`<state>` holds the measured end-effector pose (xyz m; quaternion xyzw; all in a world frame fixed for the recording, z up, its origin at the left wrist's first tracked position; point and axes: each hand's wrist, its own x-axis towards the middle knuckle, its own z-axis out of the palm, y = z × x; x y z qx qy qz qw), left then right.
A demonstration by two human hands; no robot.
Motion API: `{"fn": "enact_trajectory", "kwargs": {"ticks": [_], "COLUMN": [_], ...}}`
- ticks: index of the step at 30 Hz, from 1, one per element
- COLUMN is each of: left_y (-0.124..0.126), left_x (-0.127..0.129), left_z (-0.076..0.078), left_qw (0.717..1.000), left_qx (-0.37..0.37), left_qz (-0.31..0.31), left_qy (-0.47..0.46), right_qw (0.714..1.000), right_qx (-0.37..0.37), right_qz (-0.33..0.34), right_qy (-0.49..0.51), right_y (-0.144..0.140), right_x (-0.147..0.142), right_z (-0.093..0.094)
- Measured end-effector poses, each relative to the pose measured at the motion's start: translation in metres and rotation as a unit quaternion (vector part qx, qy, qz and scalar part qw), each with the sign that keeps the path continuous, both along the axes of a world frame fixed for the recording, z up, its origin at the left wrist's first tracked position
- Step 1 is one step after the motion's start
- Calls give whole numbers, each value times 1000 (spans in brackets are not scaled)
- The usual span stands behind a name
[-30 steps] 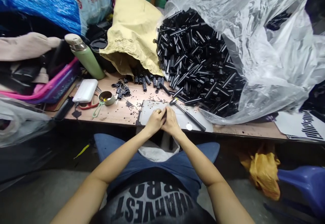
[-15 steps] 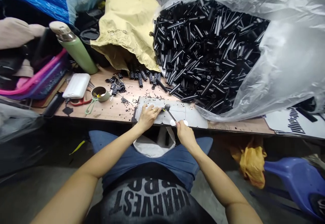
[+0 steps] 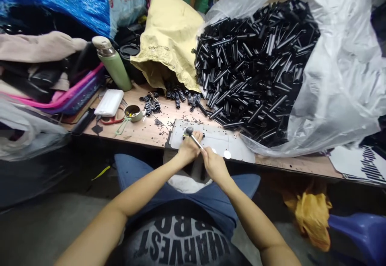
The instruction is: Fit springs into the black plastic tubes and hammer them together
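Note:
My right hand (image 3: pixel 214 163) is closed round the handle of a small hammer (image 3: pixel 196 140) with a dark round head and a shiny metal shaft. The head is over my left hand (image 3: pixel 189 148), at the left end of a short black tube (image 3: pixel 203 135). My left hand is closed on that tube, and its fingers cover most of it. A bit of yellow-green shows beside the hammer head. Both hands are at a flat grey plate (image 3: pixel 229 142) on the table's front edge. Small black bits (image 3: pixel 161 130) lie scattered left of the plate.
A big heap of black tubes (image 3: pixel 253 64) spills from a clear plastic bag (image 3: pixel 337 81). Ringed black pieces (image 3: pixel 177 97) lie at the yellow sack's (image 3: pixel 171 36) mouth. Left are a small cup (image 3: pixel 133 113), a white power bank (image 3: pixel 109 102), a green flask (image 3: pixel 114 64) and a pink basket (image 3: pixel 69 93).
The hammer head has moved from the tube's right end to its left end. My left hand has turned, its fingers now pointing away from me. The camera view has shifted slightly.

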<state>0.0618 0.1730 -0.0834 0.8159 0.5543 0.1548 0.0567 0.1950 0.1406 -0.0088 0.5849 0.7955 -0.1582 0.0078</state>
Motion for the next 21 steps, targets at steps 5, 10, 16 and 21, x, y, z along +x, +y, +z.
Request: {"fn": "enact_trajectory", "kwargs": {"ticks": [5,10,16,21], "left_y": [-3,71,197,196], "left_x": [-1,-38,-82,-83], "left_z": [24,46,44,38], "left_qw": [996,967,924,923], "left_qx": [-52,-33,-81,-104], "left_qz": [-10,206,356,346], "left_qy": [-74,-145,-114,-136], "right_qw": [995,988,984,983], "right_qx": [63,90,167,87], "right_qz": [-79,-109,-11,-21], "right_qy": [-7,-68,68,163], "right_y": [22,47,116,189], "right_x": [51,90,35,-24], "right_z": [-2,-26,-21,-15]}}
